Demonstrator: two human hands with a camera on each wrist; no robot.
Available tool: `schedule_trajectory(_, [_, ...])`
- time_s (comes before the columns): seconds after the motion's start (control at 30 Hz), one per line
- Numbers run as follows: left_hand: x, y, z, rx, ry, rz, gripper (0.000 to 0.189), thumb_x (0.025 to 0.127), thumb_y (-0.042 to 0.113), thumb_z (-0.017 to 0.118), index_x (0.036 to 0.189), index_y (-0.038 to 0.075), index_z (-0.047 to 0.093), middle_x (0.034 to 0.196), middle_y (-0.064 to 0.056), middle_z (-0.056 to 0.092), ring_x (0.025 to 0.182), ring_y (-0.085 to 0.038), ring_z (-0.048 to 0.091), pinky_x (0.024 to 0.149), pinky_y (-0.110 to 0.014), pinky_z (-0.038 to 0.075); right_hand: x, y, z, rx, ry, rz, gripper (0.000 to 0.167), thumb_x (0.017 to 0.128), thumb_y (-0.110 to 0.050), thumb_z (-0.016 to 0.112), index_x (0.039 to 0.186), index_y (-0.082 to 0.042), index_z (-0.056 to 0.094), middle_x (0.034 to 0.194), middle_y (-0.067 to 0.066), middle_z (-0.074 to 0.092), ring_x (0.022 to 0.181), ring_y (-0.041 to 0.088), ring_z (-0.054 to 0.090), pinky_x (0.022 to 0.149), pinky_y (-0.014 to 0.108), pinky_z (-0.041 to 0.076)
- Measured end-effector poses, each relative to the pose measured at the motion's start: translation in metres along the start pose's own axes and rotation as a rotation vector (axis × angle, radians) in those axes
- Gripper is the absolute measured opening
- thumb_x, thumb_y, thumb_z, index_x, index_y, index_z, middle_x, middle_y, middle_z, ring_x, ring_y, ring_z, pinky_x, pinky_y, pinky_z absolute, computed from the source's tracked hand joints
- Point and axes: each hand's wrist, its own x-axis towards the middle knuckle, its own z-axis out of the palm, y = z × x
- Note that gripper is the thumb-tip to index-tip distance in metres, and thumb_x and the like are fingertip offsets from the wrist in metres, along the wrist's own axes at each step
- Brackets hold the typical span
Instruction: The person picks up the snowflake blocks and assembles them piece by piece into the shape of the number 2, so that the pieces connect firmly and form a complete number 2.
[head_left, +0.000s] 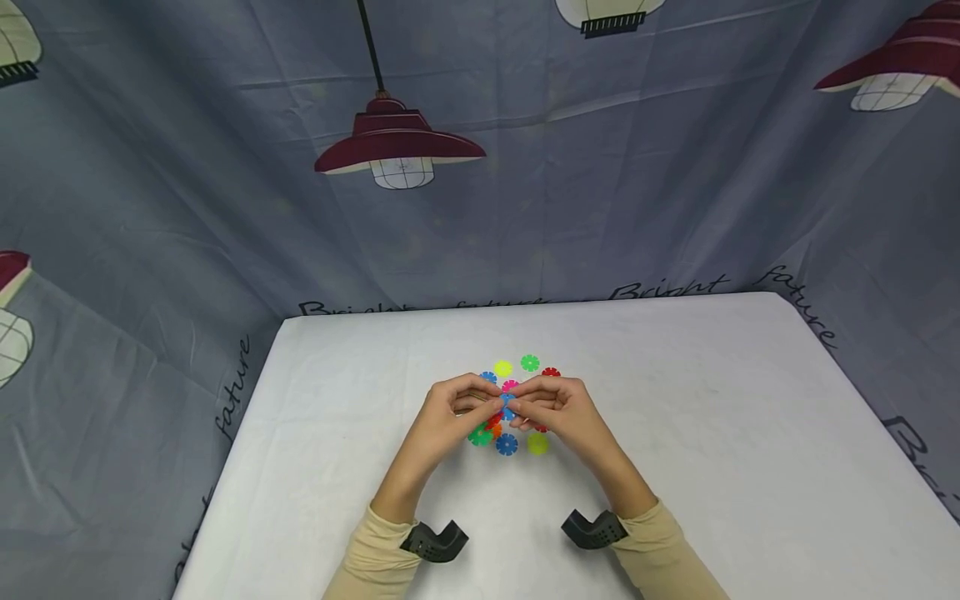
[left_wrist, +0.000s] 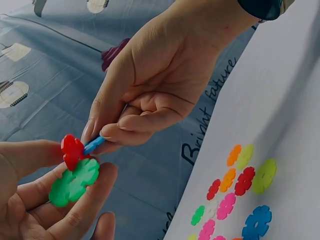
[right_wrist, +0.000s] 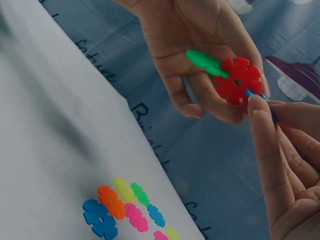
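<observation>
In the head view my left hand [head_left: 459, 407] and right hand [head_left: 564, 408] meet above the table. My left hand pinches a red notched disc [right_wrist: 235, 70] between thumb and fingers. A green notched disc [left_wrist: 75, 184] is joined to the red one at an angle. From the other side, my right hand [left_wrist: 155, 85] pinches a small blue notched disc [left_wrist: 94, 145] by thumb and fingertip. The blue disc's edge meets the red disc's rim; fingers partly cover it, and how deep it sits I cannot tell.
Several loose notched discs lie on the white table [head_left: 712, 433] beneath and around the hands, among them a blue disc [head_left: 507, 444], a yellow disc [head_left: 537, 443] and a green disc [head_left: 530, 362]. A grey printed curtain [head_left: 562, 208] hangs behind the table.
</observation>
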Motion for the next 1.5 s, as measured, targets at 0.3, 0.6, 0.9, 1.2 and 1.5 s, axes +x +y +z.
schedule_trajectory(0.3, [0.000, 0.001, 0.000, 0.019, 0.043, 0.023, 0.015, 0.097, 0.018, 0.074, 0.107, 0.007, 0.074, 0.100, -0.013, 0.076, 0.091, -0.032, 0.074, 0.078, -0.024, 0.058, 0.000, 0.004, -0.001, -0.008, 0.002, -0.052, 0.021, 0.099, -0.013, 0.070, 0.114, 0.002, 0.072, 0.097, 0.027, 0.076, 0.080, 0.029, 0.078, 0.072, 0.038, 0.064])
schedule_trajectory(0.6, [-0.002, 0.001, -0.004, -0.023, 0.095, -0.003, 0.016, 0.097, 0.016, 0.073, 0.111, 0.009, 0.074, 0.100, -0.012, 0.076, 0.082, -0.016, 0.073, 0.076, -0.025, 0.057, 0.007, 0.028, -0.005, -0.201, -0.113, 0.085, 0.032, 0.092, -0.022, 0.079, 0.118, -0.004, 0.073, 0.094, 0.015, 0.078, 0.077, 0.038, 0.073, 0.067, 0.035, 0.062])
schedule_trajectory(0.9, [-0.001, 0.000, -0.006, -0.055, 0.126, -0.005, 0.020, 0.097, 0.014, 0.073, 0.114, 0.004, 0.074, 0.100, -0.012, 0.075, 0.091, -0.046, 0.072, 0.074, -0.024, 0.057, 0.007, 0.051, 0.001, -0.565, -0.189, 0.116, 0.027, 0.081, -0.022, 0.089, 0.100, -0.011, 0.075, 0.079, -0.004, 0.064, 0.068, 0.009, 0.058, 0.063, 0.024, 0.051])
schedule_trajectory(1.2, [-0.001, 0.001, -0.006, -0.057, 0.120, -0.006, 0.023, 0.097, 0.015, 0.072, 0.116, 0.001, 0.073, 0.100, -0.013, 0.075, 0.089, -0.036, 0.074, 0.074, -0.023, 0.056, 0.005, 0.051, 0.007, -0.691, -0.156, 0.126, 0.024, 0.079, -0.020, 0.090, 0.094, -0.013, 0.073, 0.074, -0.007, 0.059, 0.070, 0.009, 0.055, 0.064, 0.022, 0.048])
schedule_trajectory(1.5, [-0.001, -0.001, -0.006, -0.062, 0.124, -0.008, 0.022, 0.097, 0.014, 0.073, 0.115, 0.001, 0.073, 0.102, -0.013, 0.075, 0.092, -0.038, 0.074, 0.074, -0.022, 0.056, 0.007, 0.053, 0.016, -0.770, -0.108, 0.135, 0.024, 0.077, -0.025, 0.092, 0.087, -0.018, 0.072, 0.071, -0.008, 0.057, 0.069, 0.010, 0.054, 0.062, 0.023, 0.046])
